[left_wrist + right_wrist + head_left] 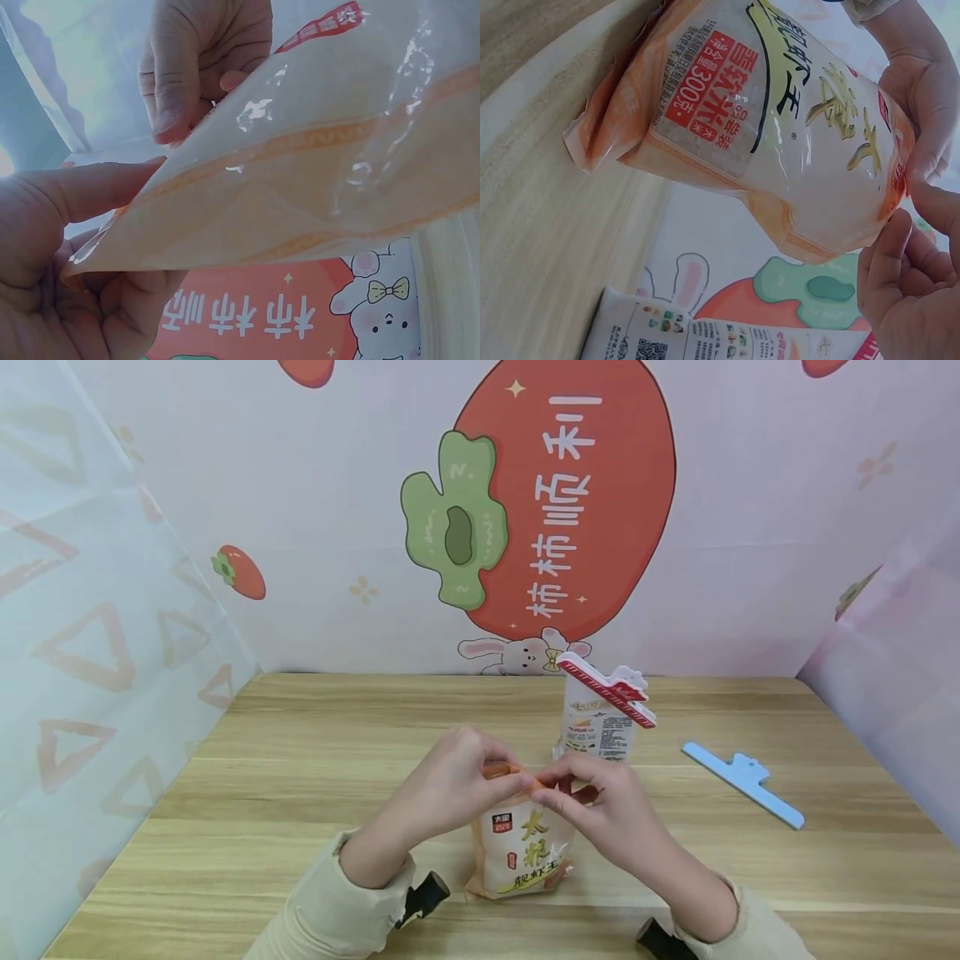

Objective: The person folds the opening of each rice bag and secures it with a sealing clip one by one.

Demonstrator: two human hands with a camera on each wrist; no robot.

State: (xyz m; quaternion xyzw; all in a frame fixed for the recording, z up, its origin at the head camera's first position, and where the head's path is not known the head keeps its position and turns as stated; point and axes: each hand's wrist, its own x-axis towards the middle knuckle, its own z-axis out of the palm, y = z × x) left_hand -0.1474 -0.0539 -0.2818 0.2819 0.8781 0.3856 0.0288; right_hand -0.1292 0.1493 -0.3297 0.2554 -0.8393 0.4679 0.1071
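Note:
An orange and clear bag of rice (521, 852) stands upright on the wooden table (300, 793) near the front edge. My left hand (457, 777) pinches the left part of its top edge, and my right hand (592, 793) pinches the right part. In the left wrist view the bag's top seam (300, 187) runs between my left thumb (82, 191) and the right hand's fingers (176, 82). The right wrist view shows the bag's printed front (780, 127), with my right hand (907, 285) gripping its top.
A second white bag (596, 731) stands just behind, closed at the top by a red and white clip (609, 692). A light blue clip (744, 781) lies on the table to the right. Printed panels wall in the table at the back and both sides.

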